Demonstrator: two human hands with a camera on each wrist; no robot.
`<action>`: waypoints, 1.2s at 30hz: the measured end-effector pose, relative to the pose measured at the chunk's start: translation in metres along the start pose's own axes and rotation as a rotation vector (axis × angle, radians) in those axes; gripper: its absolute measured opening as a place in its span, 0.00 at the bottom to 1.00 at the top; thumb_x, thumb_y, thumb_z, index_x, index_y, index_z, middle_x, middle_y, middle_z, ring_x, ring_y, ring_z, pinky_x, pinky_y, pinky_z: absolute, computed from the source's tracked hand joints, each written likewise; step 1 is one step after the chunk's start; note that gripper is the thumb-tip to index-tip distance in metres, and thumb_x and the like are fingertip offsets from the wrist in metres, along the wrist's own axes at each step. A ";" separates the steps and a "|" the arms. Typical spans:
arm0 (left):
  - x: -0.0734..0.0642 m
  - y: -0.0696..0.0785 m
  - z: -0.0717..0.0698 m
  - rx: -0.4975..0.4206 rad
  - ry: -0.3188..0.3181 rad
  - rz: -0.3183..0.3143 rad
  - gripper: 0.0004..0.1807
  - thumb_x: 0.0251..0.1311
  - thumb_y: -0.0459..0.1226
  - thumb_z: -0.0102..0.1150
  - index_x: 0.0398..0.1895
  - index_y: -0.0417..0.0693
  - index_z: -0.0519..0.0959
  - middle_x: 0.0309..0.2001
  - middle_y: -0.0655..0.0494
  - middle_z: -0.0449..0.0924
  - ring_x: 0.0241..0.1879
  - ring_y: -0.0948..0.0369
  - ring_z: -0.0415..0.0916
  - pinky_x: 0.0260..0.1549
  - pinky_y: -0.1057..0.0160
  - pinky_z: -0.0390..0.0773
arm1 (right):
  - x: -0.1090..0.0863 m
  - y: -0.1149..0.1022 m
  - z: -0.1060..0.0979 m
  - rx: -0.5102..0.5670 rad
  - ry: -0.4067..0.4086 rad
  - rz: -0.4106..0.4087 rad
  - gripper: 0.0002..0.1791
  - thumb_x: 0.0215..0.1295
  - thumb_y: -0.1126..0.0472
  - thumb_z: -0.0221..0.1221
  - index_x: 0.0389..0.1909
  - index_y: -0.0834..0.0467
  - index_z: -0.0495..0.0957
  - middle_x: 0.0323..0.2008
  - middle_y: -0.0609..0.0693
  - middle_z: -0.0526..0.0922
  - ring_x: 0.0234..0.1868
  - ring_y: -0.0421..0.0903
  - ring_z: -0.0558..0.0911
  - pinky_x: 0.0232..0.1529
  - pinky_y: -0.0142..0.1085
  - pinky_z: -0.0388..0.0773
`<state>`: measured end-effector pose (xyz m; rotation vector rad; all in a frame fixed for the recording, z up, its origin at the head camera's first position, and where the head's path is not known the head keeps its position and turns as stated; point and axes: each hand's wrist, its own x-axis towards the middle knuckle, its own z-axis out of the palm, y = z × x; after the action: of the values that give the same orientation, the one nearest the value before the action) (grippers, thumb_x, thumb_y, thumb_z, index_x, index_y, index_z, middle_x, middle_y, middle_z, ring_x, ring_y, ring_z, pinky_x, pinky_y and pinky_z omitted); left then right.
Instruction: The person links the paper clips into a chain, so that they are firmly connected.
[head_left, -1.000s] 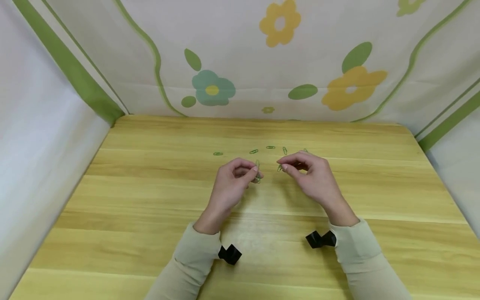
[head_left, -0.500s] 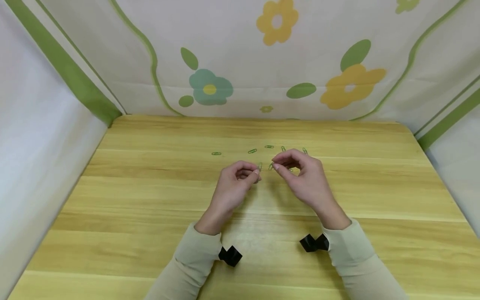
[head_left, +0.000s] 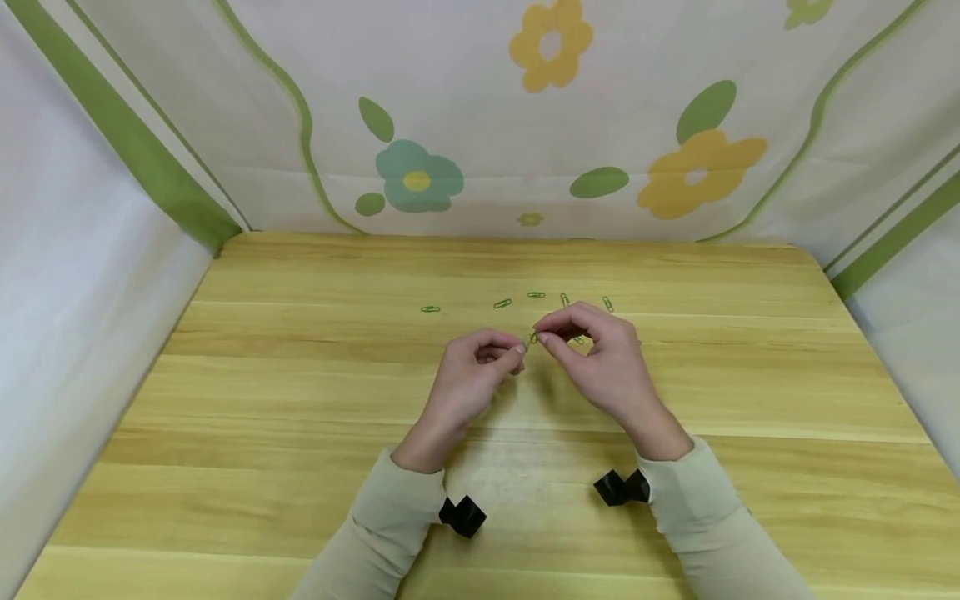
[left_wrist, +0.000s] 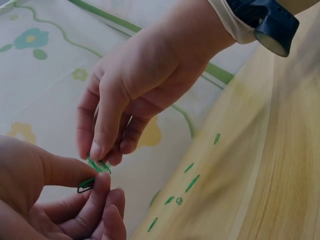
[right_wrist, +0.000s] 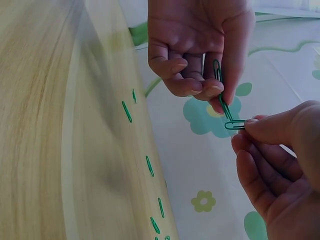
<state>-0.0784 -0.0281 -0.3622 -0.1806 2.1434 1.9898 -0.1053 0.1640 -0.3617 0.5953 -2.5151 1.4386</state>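
My left hand (head_left: 474, 379) pinches a green paperclip (right_wrist: 224, 106) between thumb and fingers. A second green paperclip (right_wrist: 217, 70) shows behind those fingers in the right wrist view, and seems linked to the first. Opposite it, my right hand (head_left: 600, 362) pinches another green paperclip (right_wrist: 235, 125) between thumb and forefinger. The ends of the two pinched clips meet in the right wrist view; whether they are hooked together I cannot tell. Both hands are raised over the wooden table (head_left: 262, 392).
Several loose green paperclips lie beyond the hands, among them a leftmost clip (head_left: 431, 309), a middle clip (head_left: 536, 294) and a rightmost clip (head_left: 608, 304). One more clip (head_left: 577, 340) lies partly behind the right hand. A flowered white curtain (head_left: 480, 100) hangs at the table's back edge.
My right hand has moved left with its paperclip, up to the left hand. The gap between the two pinched clips has closed. The left hand has shifted only slightly.
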 end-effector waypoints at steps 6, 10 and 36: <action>-0.001 0.001 0.002 0.003 -0.008 -0.014 0.08 0.76 0.36 0.64 0.48 0.42 0.87 0.39 0.50 0.88 0.44 0.48 0.85 0.47 0.53 0.83 | 0.000 0.001 0.002 -0.027 0.005 -0.049 0.05 0.72 0.67 0.69 0.42 0.54 0.90 0.39 0.47 0.91 0.40 0.39 0.86 0.41 0.33 0.82; -0.001 0.001 0.002 -0.001 -0.012 -0.022 0.08 0.76 0.36 0.64 0.48 0.41 0.87 0.39 0.51 0.88 0.42 0.53 0.85 0.47 0.54 0.83 | 0.000 0.001 0.004 -0.049 0.009 -0.088 0.04 0.72 0.67 0.69 0.42 0.56 0.90 0.38 0.48 0.91 0.39 0.39 0.86 0.40 0.38 0.84; 0.001 0.000 -0.001 -0.049 -0.037 -0.050 0.08 0.76 0.37 0.63 0.49 0.42 0.87 0.40 0.49 0.88 0.46 0.48 0.84 0.47 0.56 0.82 | 0.001 0.012 0.005 -0.114 -0.134 -0.029 0.08 0.69 0.70 0.70 0.45 0.56 0.90 0.42 0.47 0.89 0.42 0.44 0.87 0.47 0.44 0.87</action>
<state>-0.0792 -0.0295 -0.3624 -0.2019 2.0484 2.0028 -0.1109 0.1643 -0.3733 0.7263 -2.6568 1.2756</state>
